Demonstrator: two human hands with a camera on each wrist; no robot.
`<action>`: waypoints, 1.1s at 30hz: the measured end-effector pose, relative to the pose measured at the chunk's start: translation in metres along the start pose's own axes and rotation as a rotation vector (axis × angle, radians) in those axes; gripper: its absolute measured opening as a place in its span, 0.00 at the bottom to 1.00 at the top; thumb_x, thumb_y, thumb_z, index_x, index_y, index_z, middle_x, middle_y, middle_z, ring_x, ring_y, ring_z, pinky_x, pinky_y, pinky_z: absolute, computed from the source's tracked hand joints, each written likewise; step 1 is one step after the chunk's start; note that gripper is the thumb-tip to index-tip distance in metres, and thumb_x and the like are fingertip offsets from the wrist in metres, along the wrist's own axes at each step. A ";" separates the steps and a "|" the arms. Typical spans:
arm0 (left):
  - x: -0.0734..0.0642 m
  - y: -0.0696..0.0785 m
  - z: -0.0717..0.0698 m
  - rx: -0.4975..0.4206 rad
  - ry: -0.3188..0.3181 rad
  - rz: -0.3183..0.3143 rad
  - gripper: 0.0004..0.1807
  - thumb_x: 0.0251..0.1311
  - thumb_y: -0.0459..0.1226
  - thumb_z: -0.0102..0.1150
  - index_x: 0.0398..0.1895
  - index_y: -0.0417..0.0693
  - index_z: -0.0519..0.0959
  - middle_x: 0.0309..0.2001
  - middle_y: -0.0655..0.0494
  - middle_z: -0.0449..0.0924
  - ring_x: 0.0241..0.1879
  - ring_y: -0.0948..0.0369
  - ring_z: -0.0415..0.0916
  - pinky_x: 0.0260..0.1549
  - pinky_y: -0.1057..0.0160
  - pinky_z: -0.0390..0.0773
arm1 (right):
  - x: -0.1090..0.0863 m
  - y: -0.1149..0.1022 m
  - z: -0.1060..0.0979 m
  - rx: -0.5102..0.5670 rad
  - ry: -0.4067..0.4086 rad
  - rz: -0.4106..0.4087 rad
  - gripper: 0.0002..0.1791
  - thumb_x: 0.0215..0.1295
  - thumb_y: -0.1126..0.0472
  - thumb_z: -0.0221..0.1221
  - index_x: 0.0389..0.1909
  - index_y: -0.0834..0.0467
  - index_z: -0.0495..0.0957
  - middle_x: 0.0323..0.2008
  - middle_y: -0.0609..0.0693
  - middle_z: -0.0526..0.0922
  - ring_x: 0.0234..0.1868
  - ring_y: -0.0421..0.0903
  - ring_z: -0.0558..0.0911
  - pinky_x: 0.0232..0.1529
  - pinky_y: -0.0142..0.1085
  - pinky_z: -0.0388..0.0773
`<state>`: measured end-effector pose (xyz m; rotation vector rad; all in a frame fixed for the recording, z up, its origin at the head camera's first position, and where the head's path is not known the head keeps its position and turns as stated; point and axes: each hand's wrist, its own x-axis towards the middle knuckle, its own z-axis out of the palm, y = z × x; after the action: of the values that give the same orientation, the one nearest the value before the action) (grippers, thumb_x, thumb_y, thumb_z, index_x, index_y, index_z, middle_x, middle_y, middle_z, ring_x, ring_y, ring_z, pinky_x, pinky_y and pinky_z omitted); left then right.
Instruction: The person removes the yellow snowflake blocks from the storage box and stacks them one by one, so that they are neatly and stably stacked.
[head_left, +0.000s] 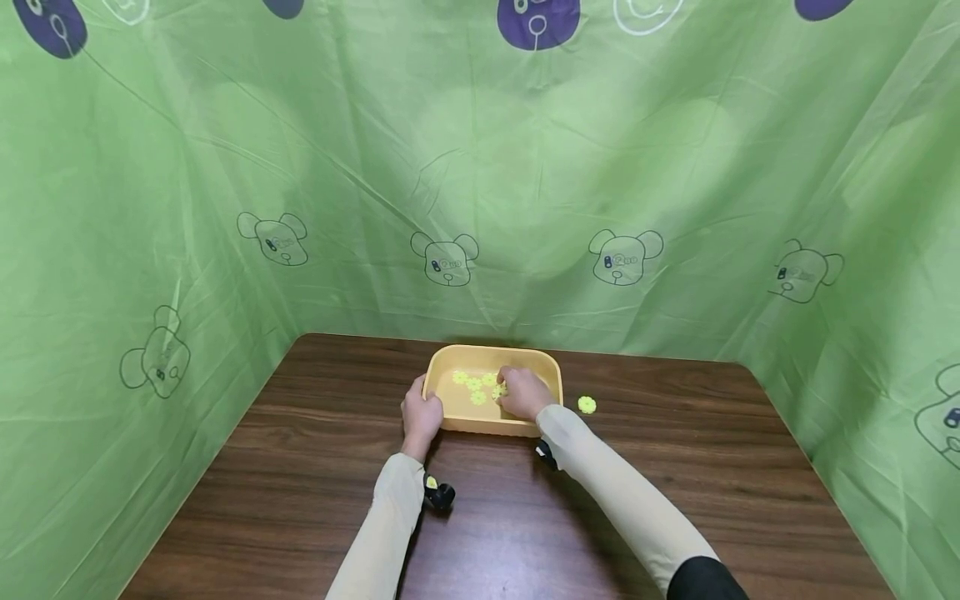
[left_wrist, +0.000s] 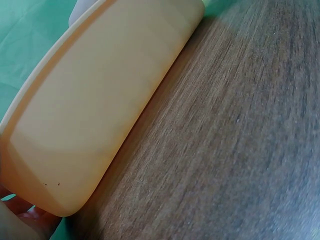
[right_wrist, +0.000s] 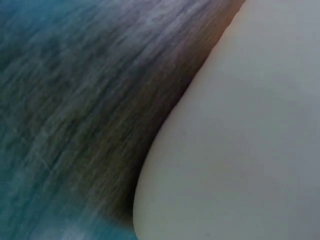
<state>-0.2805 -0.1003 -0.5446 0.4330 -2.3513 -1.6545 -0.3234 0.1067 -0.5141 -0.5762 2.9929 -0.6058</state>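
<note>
At the far edge of the wooden table (head_left: 510,533): I have the yellow tray (head_left: 487,426) sitting upright, its long side facing me, at six o'clock from the middle of my head feed.
Left hand (head_left: 422,414): at the tray's nine o'clock end, gripping it, fingers against the outside of the end wall and thumb up by the rim; my left wrist feed shows fingers at the lower corner, seven o'clock.
Right hand (head_left: 522,393): inside the tray, towards three o'clock, fingers bent down at a flower piece (head_left: 500,389); whether they pinch it, I cannot tell.
Flower pieces (head_left: 477,398): several, bright yellow, grouped on the tray floor from its centre towards ten o'clock.
Loose flower piece (head_left: 587,405): on the table outside the tray, near its wall, just past three o'clock.
Right wrist feed: a pale curved surface (right_wrist: 240,140) covers my view's three o'clock side, too close for me to name; blurred table at nine.
Green curtain (head_left: 517,167): behind at twelve o'clock and round both sides, printed with bear outlines.
</note>
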 end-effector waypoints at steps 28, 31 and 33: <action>-0.005 0.002 -0.001 -0.015 -0.001 -0.007 0.25 0.69 0.32 0.45 0.68 0.45 0.74 0.64 0.39 0.77 0.61 0.43 0.75 0.61 0.44 0.74 | -0.017 0.016 -0.074 0.052 0.157 -0.056 0.12 0.70 0.59 0.59 0.47 0.61 0.86 0.43 0.56 0.83 0.41 0.51 0.80 0.42 0.46 0.81; -0.006 0.001 -0.002 -0.019 0.002 -0.003 0.25 0.69 0.32 0.45 0.68 0.45 0.75 0.64 0.39 0.77 0.61 0.44 0.75 0.62 0.44 0.74 | -0.025 0.028 -0.095 0.068 0.177 -0.031 0.13 0.70 0.60 0.59 0.48 0.62 0.85 0.44 0.58 0.83 0.42 0.53 0.80 0.44 0.48 0.80; -0.006 0.001 -0.003 -0.017 0.003 -0.002 0.25 0.69 0.32 0.44 0.68 0.45 0.74 0.64 0.39 0.77 0.61 0.43 0.75 0.61 0.44 0.74 | -0.030 0.038 -0.106 0.081 0.191 -0.020 0.13 0.71 0.61 0.58 0.49 0.63 0.85 0.43 0.59 0.84 0.42 0.54 0.80 0.44 0.49 0.80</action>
<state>-0.2738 -0.1001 -0.5433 0.4345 -2.3334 -1.6723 -0.3196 0.1897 -0.4320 -0.5740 3.1229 -0.8245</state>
